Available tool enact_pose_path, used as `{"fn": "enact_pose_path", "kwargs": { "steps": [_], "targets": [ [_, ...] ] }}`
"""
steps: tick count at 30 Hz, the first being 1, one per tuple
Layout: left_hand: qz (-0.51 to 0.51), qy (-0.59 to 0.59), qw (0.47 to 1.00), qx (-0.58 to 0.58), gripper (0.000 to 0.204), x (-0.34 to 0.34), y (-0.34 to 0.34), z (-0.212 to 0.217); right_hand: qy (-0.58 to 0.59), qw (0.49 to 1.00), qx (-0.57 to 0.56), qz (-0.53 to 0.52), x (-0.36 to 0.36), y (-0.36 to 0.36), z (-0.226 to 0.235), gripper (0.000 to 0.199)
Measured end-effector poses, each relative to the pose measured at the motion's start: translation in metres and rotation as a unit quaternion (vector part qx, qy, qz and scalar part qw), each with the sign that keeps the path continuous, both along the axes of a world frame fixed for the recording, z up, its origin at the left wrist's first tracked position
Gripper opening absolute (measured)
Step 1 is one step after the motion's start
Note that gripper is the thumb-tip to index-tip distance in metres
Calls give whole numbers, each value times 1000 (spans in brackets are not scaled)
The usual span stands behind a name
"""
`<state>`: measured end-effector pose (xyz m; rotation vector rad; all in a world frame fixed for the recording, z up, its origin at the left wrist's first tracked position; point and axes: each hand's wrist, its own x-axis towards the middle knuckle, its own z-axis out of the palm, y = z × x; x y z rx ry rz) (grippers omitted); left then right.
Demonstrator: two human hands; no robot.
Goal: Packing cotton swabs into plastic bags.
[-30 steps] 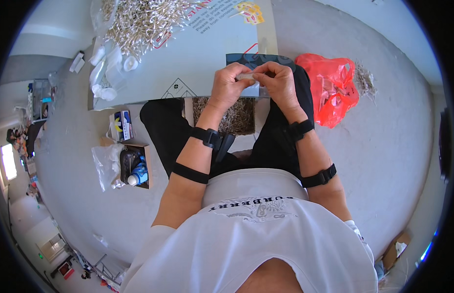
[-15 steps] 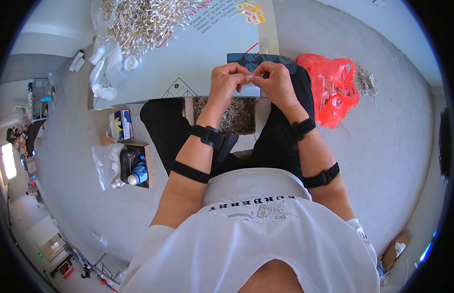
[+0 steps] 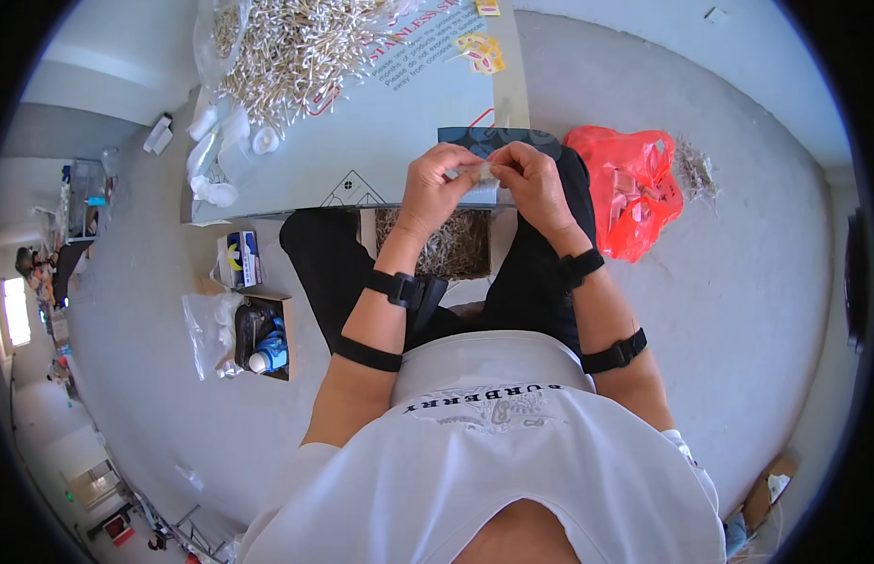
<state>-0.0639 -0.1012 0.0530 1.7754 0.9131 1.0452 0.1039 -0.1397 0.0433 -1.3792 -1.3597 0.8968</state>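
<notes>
While a heap of pale sticks (image 3: pixel 296 47) lies at the board's (image 3: pixel 362 141) far left corner, a small clear packet (image 3: pixel 487 175) is pinched between the left hand (image 3: pixel 437 188) and right hand (image 3: pixel 534 183) over the board's near edge.

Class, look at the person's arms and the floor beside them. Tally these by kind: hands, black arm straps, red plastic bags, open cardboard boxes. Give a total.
Hands: 2, left hand and right hand, both pinching a small clear packet
Black arm straps: 4
Red plastic bag: 1
Open cardboard boxes: 2
Total: 9
</notes>
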Motion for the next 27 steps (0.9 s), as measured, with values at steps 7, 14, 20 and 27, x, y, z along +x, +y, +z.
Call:
{"fn": "enact_pose_path", "kwargs": {
  "steps": [7,14,20,27],
  "targets": [
    [29,145,957,248,9,9,-6,32,-100,989,104,-12,-8,-10,32,9],
    [0,134,971,199,11,-11,-7,34,-15,1000,10,-6,4,-17,24,9],
    [29,93,992,83,11,-24,-1,43,147,986,-80,-24,21,-17,19,13],
    [-12,157,985,66,15,7,-2,32,116,993,-13,-15,10,-18,20,10]
  ]
}}
